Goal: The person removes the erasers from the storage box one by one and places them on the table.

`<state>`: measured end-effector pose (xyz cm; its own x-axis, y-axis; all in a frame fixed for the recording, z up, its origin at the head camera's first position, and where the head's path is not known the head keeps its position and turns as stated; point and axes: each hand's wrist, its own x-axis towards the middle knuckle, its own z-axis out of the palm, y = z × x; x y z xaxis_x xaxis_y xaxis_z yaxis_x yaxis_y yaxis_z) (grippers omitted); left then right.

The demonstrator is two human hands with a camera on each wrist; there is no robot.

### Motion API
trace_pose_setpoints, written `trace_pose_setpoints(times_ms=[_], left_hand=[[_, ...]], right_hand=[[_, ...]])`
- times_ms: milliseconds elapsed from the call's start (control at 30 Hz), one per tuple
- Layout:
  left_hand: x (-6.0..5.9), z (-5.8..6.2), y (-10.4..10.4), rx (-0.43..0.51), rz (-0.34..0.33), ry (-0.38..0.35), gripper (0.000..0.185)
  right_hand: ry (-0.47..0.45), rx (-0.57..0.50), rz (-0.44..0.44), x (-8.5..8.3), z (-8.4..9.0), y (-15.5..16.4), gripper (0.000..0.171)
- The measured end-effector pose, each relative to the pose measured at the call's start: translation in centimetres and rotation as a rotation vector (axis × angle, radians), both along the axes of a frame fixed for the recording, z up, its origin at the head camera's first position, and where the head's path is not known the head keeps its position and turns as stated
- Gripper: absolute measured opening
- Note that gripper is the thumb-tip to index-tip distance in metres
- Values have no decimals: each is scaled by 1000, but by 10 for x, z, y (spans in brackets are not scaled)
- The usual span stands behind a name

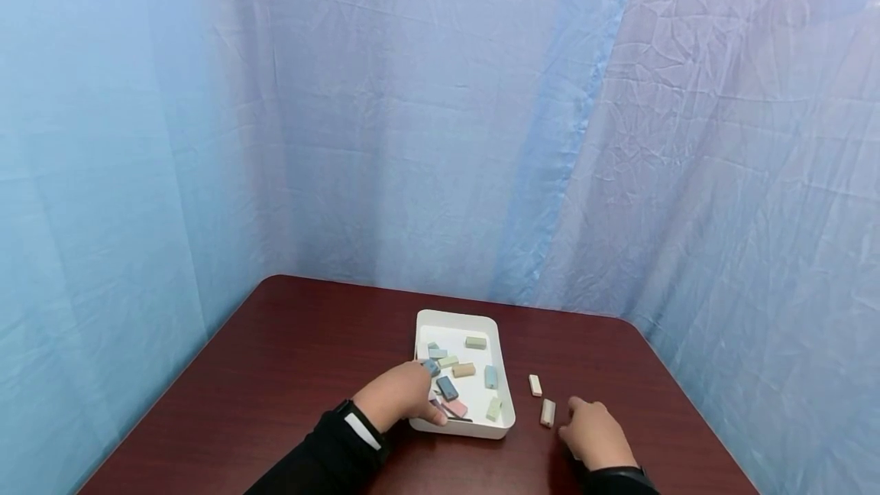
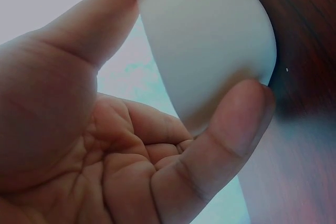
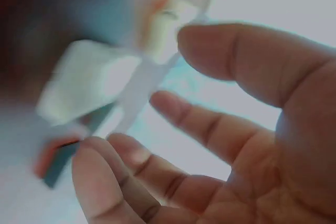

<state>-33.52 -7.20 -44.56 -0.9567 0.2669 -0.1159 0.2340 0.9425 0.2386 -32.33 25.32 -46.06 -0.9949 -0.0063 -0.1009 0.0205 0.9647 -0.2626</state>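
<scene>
A shallow white tray (image 1: pixel 457 318) sits on the table with several small pastel blocks in it, among them a dark blue block (image 1: pixel 447 388) and a pink block (image 1: pixel 454 408). My left hand (image 1: pixel 399 397) grips the tray's near left corner; in the left wrist view its thumb and curled fingers (image 2: pixel 239 121) lie around the white wall. My right hand (image 1: pixel 596 434) is low over the table, right of the tray, holding nothing visible. Just left of it lie a beige block (image 1: pixel 548 412) and a smaller white block (image 1: pixel 535 385). Pale blocks (image 3: pixel 86 82) blur beyond its loosely bent fingers in the right wrist view.
The dark red-brown table (image 1: pixel 330 334) has rounded far corners. Behind it and along both sides hang blue and lilac curtains (image 1: pixel 426 136). Inside the tray a tan block (image 1: pixel 464 370) and a light blue block (image 1: pixel 491 376) lie near the middle and right wall.
</scene>
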Motion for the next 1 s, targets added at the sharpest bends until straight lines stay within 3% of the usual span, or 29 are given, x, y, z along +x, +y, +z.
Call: trace_pose_setpoints(times_ms=[67,267,400,500,600,1000], left_hand=[[-1,0,-1,3,7,-8,61],[-4,2,-1,-11,14,-21,63],[-4,2,-1,-9,20,-23,65],[-4,2,0,-11,23,-25,65],[-4,2,0,-10,12,-25,63],[-4,1,2,-29,-2,-24,67]], right_hand=[[14,6,-22,-3,9,-9,34],[103,-61,31,-8,29,-51,25],[145,-156,146,-8,31,-81,24],[178,-236,265,-7,28,-100,21],[204,-259,328,-8,23,-114,18],[142,-150,373,-36,-1,-131,26]])
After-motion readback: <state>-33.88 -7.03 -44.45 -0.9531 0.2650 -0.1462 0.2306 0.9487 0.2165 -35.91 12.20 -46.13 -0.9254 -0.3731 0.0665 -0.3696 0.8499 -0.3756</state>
